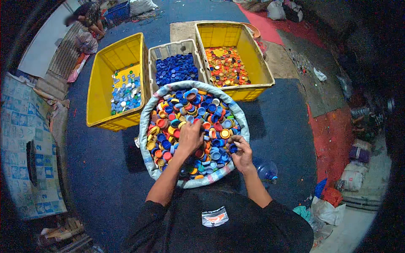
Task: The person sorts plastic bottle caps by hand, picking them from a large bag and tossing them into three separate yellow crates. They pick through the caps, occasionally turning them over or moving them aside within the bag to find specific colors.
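A round sack with a rolled pale cloth rim [147,118] sits before me, full of mixed colored plastic caps [211,126]. My left hand [191,137] is down on the caps near the middle, fingers curled, their tips partly hidden; what they hold I cannot make out. At the sack's right side, my right hand [241,154] grips a dark blue cap [233,148] between thumb and fingers.
Beyond the sack stand a yellow crate [95,107] with blue and white caps, a pale crate [154,52] of blue caps, and a yellow crate [257,63] of orange caps. Another person [86,17] crouches back left. A water jug [265,170] lies right.
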Tool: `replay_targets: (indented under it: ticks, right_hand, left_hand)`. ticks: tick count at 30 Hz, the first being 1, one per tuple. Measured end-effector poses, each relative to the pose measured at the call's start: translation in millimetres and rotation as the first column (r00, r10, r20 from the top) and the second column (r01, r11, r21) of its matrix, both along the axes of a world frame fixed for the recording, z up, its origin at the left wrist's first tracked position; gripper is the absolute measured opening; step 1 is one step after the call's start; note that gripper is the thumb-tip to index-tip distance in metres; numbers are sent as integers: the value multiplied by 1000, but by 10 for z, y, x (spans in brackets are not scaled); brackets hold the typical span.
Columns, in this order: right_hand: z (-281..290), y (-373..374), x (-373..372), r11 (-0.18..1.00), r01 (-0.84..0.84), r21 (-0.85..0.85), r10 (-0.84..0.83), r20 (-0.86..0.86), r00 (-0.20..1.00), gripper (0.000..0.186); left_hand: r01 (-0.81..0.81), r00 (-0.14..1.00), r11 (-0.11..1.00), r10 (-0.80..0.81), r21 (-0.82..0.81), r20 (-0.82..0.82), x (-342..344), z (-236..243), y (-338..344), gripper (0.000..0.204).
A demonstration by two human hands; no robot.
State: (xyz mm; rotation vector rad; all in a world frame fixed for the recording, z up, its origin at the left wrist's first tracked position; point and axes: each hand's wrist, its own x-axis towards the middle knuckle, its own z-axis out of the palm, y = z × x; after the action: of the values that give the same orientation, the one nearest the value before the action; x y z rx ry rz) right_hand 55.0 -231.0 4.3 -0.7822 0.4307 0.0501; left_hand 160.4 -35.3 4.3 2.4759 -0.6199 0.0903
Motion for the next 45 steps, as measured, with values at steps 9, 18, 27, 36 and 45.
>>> replay_targets:
  ticks: [9, 18, 27, 36, 45]
  right_hand:
    - [-46, 67, 84, 950, -101, -296, 83, -72, 994, 23]
    - [36, 334, 144, -156, 141, -978, 334, 83, 939, 36]
    - [66, 476, 215, -367, 179, -913, 373, 32, 927, 42]
    - [77, 521, 216, -391, 134, -911, 402, -38, 915, 36]
    - [158, 474, 309, 151, -78, -985, 310, -28, 950, 36]
  left_hand:
    - [-86, 996, 935, 76, -344, -44, -67, -4, 123, 27]
    - [-820, 562, -251, -522, -514, -642, -538, 189, 613, 27]
    - [-794, 605, -408, -445, -451, -661, -908, 135, 888, 15]
    - [-771, 620, -436, -349, -465, -703, -986, 90, 995, 10]
    - [-763, 631, -275, -120, -585, -766, -925, 126, 1104, 11]
